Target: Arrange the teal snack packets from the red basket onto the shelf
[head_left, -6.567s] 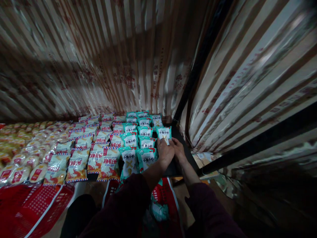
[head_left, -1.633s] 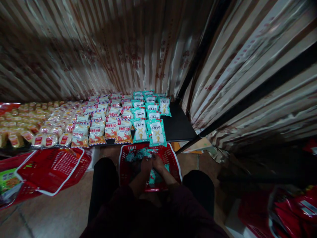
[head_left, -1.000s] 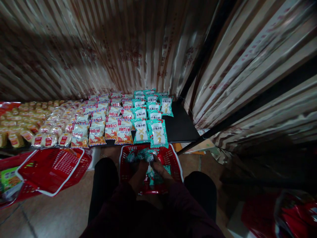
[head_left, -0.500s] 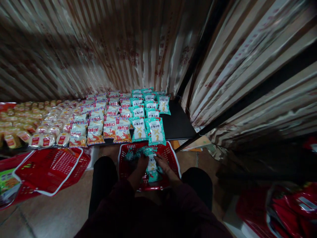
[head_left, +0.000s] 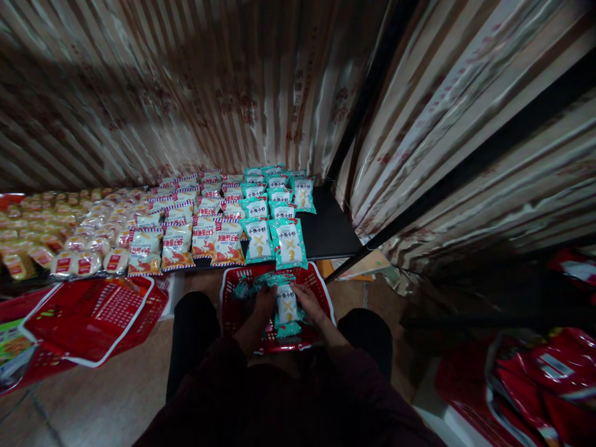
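Note:
Between my hands is a teal-and-white snack bag, upright with its printed front toward me, just over a red basket. My left hand grips its left edge, and my right hand has hold of the right edge. More teal bags lie in the basket beneath and behind it. Beyond the basket, rows of teal bags stand on a black shelf, beside rows of white-and-orange snack bags.
Round packaged cakes fill the shelf's left part. A second red basket sits on the floor at left. Black metal posts slant at the right, before striped curtains. Red packages lie at lower right.
The held teal bag has come up slightly and its front shows more fully between my hands. The whole view has shifted a little.

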`<state>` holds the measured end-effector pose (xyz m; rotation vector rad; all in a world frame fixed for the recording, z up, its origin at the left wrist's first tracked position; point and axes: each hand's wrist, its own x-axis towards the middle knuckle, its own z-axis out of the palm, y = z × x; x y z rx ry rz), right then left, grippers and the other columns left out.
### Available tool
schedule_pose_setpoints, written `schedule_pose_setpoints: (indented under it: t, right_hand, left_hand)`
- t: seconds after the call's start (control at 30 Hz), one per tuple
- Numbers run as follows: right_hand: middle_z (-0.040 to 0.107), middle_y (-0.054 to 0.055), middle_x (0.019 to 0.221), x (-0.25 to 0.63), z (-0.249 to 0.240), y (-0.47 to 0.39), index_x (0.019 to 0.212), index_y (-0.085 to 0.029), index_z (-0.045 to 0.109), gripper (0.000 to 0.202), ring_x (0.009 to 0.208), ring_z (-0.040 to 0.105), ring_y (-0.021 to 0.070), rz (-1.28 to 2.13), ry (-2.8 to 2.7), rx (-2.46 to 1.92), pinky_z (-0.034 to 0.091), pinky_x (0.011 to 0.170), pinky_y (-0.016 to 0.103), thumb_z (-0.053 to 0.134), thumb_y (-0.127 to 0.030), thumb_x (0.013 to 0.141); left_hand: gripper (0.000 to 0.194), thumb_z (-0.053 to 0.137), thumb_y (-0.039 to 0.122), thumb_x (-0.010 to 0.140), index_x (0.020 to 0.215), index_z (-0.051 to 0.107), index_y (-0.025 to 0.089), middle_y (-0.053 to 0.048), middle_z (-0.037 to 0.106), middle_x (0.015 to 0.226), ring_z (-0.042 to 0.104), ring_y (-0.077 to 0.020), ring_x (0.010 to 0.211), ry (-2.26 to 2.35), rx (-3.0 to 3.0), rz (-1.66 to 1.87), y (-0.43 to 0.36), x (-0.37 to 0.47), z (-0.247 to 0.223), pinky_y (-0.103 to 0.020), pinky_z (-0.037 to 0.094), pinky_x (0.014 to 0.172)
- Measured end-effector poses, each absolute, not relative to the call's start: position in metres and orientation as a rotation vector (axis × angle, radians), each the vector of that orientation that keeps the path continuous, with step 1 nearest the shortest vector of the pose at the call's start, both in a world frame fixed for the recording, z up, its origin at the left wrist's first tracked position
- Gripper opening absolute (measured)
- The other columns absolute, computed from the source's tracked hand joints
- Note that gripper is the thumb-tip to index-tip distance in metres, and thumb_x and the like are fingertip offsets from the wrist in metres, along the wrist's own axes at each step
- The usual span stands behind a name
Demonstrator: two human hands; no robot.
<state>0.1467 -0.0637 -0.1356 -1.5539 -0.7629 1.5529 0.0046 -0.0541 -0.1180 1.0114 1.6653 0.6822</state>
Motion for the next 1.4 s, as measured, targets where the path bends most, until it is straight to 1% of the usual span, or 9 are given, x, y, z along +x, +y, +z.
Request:
schedule_pose_setpoints:
  t: [0.17, 0.27, 0.37, 0.5, 0.67, 0.83, 1.0, 1.13, 1.4]
  right_hand:
    - [0.068, 0.005, 0.106, 0.15, -0.11, -0.077, 0.114, -0.028, 0.058, 0.059, 0.095, 0.063, 0.0212, 1.662, -0.706, -1.566, 0.048, 0.075, 0.032, 0.07, -0.059, 0.066]
    - [0.066, 0.005, 0.113, 0.152, -0.098, -0.087, 0.122, -0.031, 0.054, 0.064, 0.105, 0.061, 0.0227, 1.77, -0.735, -1.516, 0.047, 0.082, 0.034, 0.075, -0.053, 0.065]
    - [0.067, 0.004, 0.112, 0.151, -0.09, -0.096, 0.124, -0.033, 0.051, 0.065, 0.103, 0.064, 0.0228, 1.86, -0.775, -1.392, 0.048, 0.084, 0.035, 0.076, -0.049, 0.066]
    - [0.069, 0.004, 0.108, 0.147, -0.085, -0.105, 0.128, -0.031, 0.046, 0.073, 0.094, 0.067, 0.0232, 1.899, -0.733, -1.189, 0.052, 0.083, 0.037, 0.079, -0.043, 0.064]
    - [0.072, 0.006, 0.102, 0.149, -0.076, -0.113, 0.121, -0.024, 0.053, 0.067, 0.088, 0.07, 0.0247, 1.891, -0.704, -1.149, 0.054, 0.082, 0.039, 0.081, -0.038, 0.061]
    - [0.072, 0.006, 0.105, 0.158, -0.066, -0.118, 0.118, -0.024, 0.055, 0.062, 0.084, 0.071, 0.0246, 1.881, -0.707, -1.174, 0.056, 0.077, 0.037, 0.08, -0.036, 0.063]
    - [0.072, 0.006, 0.106, 0.16, -0.061, -0.119, 0.124, -0.024, 0.054, 0.068, 0.085, 0.07, 0.0237, 1.851, -0.76, -1.212, 0.056, 0.074, 0.034, 0.079, -0.036, 0.062]
    - [0.072, 0.005, 0.104, 0.157, -0.061, -0.114, 0.127, -0.025, 0.053, 0.072, 0.084, 0.07, 0.0235, 1.826, -0.767, -1.263, 0.056, 0.074, 0.035, 0.079, -0.036, 0.061]
    - [0.072, 0.004, 0.104, 0.151, -0.056, -0.107, 0.125, -0.024, 0.055, 0.07, 0.085, 0.07, 0.0243, 1.808, -0.824, -1.283, 0.055, 0.073, 0.035, 0.08, -0.037, 0.061]
  left_hand:
    - [0.026, 0.053, 0.034, 0.082, 0.092, 0.062, 0.012, -0.011, 0.07, 0.093, 0.065, -0.0196, 0.082, 1.539, 0.858, 0.9, -0.06, 0.003, -0.111, -0.029, 0.05, 0.073]
    - [0.031, 0.057, 0.045, 0.076, 0.081, 0.06, 0.014, -0.008, 0.068, 0.081, 0.062, -0.0178, 0.075, 1.504, 0.808, 0.977, -0.063, 0.001, -0.106, -0.028, 0.048, 0.069]
    - [0.034, 0.059, 0.049, 0.073, 0.074, 0.058, 0.015, -0.004, 0.064, 0.071, 0.057, -0.0164, 0.067, 1.529, 0.796, 1.024, -0.065, 0.0, -0.103, -0.028, 0.046, 0.066]
    - [0.03, 0.054, 0.046, 0.076, 0.071, 0.055, 0.017, -0.002, 0.061, 0.069, 0.055, -0.0157, 0.068, 1.583, 0.854, 1.023, -0.067, 0.005, -0.1, -0.027, 0.044, 0.066]
    - [0.027, 0.05, 0.042, 0.078, 0.066, 0.051, 0.018, 0.001, 0.054, 0.063, 0.051, -0.0141, 0.066, 1.57, 0.908, 1.032, -0.072, 0.011, -0.097, -0.026, 0.042, 0.066]
    - [0.03, 0.053, 0.044, 0.073, 0.059, 0.044, 0.019, 0.004, 0.044, 0.057, 0.043, -0.0118, 0.061, 1.502, 0.931, 1.083, -0.075, 0.012, -0.083, -0.024, 0.039, 0.063]
    - [0.032, 0.059, 0.048, 0.065, 0.061, 0.044, 0.02, 0.004, 0.045, 0.061, 0.043, -0.0116, 0.063, 1.38, 0.788, 1.149, -0.078, 0.006, -0.072, -0.024, 0.041, 0.064]
    - [0.03, 0.057, 0.047, 0.069, 0.064, 0.046, 0.02, 0.004, 0.048, 0.062, 0.045, -0.0113, 0.062, 1.332, 0.748, 1.153, -0.081, 0.0, -0.074, -0.024, 0.041, 0.063]
    - [0.021, 0.061, 0.032, 0.074, 0.088, 0.054, 0.018, -0.005, 0.064, 0.088, 0.06, -0.0174, 0.083, 1.721, 0.791, 1.136, -0.085, -0.009, -0.073, -0.029, 0.046, 0.078]
